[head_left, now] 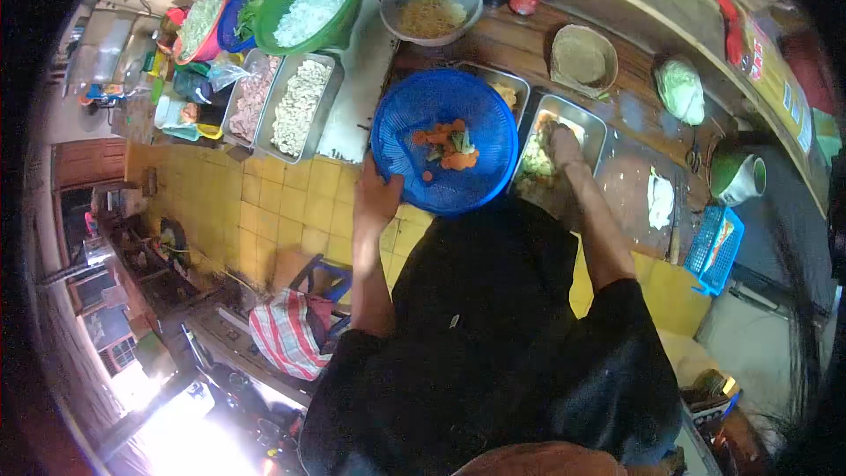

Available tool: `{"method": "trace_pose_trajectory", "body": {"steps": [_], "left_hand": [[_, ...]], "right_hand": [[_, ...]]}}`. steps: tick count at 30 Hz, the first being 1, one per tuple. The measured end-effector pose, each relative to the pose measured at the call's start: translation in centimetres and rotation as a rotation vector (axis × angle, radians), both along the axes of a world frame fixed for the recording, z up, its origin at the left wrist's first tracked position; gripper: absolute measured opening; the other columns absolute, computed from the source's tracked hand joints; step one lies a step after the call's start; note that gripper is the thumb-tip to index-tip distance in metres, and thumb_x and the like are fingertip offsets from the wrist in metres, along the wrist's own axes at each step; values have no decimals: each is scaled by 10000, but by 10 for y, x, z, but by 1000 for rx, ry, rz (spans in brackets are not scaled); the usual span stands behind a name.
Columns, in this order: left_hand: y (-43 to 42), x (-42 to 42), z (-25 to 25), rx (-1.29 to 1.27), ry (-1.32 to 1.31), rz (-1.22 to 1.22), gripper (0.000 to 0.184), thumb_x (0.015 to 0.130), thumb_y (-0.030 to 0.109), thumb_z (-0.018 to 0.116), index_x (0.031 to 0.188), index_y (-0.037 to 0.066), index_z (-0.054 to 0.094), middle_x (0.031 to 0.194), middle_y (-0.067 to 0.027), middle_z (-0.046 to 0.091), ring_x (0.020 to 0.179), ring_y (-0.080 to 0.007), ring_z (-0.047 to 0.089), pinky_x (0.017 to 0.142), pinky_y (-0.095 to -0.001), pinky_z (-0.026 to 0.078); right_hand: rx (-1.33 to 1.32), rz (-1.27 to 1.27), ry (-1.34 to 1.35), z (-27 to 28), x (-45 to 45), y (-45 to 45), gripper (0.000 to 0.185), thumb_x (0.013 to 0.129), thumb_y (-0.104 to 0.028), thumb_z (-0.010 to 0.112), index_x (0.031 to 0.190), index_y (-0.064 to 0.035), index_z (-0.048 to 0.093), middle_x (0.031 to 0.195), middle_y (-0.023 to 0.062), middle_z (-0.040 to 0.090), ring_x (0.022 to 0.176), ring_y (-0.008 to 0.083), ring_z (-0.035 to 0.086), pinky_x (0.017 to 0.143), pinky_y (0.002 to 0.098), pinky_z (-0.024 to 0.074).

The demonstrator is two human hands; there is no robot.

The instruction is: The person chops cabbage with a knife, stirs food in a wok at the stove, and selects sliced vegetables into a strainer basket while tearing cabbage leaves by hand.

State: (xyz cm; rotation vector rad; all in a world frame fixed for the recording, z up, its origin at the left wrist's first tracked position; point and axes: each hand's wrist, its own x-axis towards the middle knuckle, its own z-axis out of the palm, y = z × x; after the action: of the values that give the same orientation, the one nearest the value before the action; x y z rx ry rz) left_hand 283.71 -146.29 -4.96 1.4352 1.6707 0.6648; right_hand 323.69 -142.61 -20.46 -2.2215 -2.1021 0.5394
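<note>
My left hand (377, 198) is closed on the near-left rim of a blue plastic colander (401, 128). Orange carrot pieces (458, 159) and a few green bits lie in the colander's bottom. To its right, my right hand (564, 145) reaches down into a rectangular metal tray (599, 128). Pale green chopped vegetables (536, 157) fill the tray's left part, and something orange shows near its far end. The fingertips of my right hand are down among the food, so their grip is hidden. Another metal tray (523, 88) is partly covered by the colander.
Beyond the colander stands a bowl of brownish food (432, 18). Left are a green basket of white pieces (308, 11) and a tray of pale cubes (301, 106). Right are a cutting board (624, 181), a knife (676, 234), scissors (693, 157), a cabbage (679, 92) and a small blue basket (714, 247).
</note>
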Motion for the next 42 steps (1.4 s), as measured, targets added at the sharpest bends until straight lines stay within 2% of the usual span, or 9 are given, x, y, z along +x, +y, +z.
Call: {"method": "trace_pose_trajectory", "body": {"steps": [2, 3, 7, 10, 13, 19, 28, 35, 42], "left_hand": [[0, 8, 13, -4, 64, -13, 540, 783, 138, 587, 1279, -3, 427, 1160, -255, 574, 1089, -413, 555, 921, -456, 442], [0, 11, 18, 0, 130, -17, 538, 781, 139, 591, 1272, -11, 429, 1157, -255, 572, 1084, -411, 557, 917, -454, 444], [3, 13, 13, 43, 151, -65, 545, 780, 144, 596, 1270, -22, 427, 1136, -258, 576, 1078, -409, 559, 916, -453, 445], [6, 26, 37, -89, 64, -30, 559, 781, 145, 595, 1285, -21, 417, 1158, -262, 567, 1102, -412, 546, 925, -453, 439], [5, 31, 36, -128, 87, -13, 583, 783, 157, 589, 1307, -15, 400, 1171, -274, 563, 1095, -426, 547, 929, -464, 437], [6, 41, 27, 117, 228, -72, 587, 782, 176, 581, 1309, -8, 398, 1094, -289, 600, 1030, -451, 576, 905, -502, 444], [5, 10, 33, -77, 211, 22, 626, 785, 176, 566, 1333, -47, 362, 1106, -296, 592, 1058, -456, 559, 925, -499, 431], [4, -1, 31, -31, 109, 33, 622, 796, 176, 572, 1344, -32, 364, 1196, -291, 549, 1131, -441, 521, 964, -478, 411], [7, -2, 22, 17, 41, 7, 586, 794, 142, 575, 1329, -7, 391, 1159, -265, 585, 1093, -439, 550, 943, -489, 420]], "right_hand": [[60, 71, -39, -68, 24, -2, 153, 781, -149, 624, 863, -32, 681, 758, 138, 621, 645, 285, 628, 570, 367, 513], [128, -135, 471, -84, 27, -3, 159, 795, -151, 627, 900, -38, 667, 713, 98, 583, 600, 245, 588, 548, 343, 495], [163, -259, 947, -82, 30, -12, 197, 832, -107, 622, 1014, -44, 583, 764, 39, 540, 615, 142, 546, 545, 301, 477], [377, -24, 841, 2, 19, -25, 262, 825, 15, 604, 1077, -29, 546, 941, 73, 589, 740, 147, 603, 626, 286, 492], [212, -201, 561, 60, 16, -33, 280, 856, -125, 671, 1115, -53, 594, 872, 123, 672, 756, 205, 627, 688, 335, 505], [138, -76, 808, 166, -39, -41, 258, 916, -194, 604, 1121, -39, 621, 930, 100, 676, 829, 192, 622, 757, 311, 491], [-210, 135, -141, 9, -44, -55, 276, 838, -115, 495, 1072, -50, 626, 1059, 186, 634, 957, 362, 626, 810, 440, 524], [152, 136, -37, 19, -39, -72, 303, 808, -116, 507, 1059, -46, 664, 1144, 152, 606, 1180, 327, 517, 990, 411, 424], [135, 48, 258, 20, -36, -80, 245, 804, -77, 597, 1033, -53, 682, 1161, 196, 603, 1070, 369, 570, 935, 396, 471]]}}
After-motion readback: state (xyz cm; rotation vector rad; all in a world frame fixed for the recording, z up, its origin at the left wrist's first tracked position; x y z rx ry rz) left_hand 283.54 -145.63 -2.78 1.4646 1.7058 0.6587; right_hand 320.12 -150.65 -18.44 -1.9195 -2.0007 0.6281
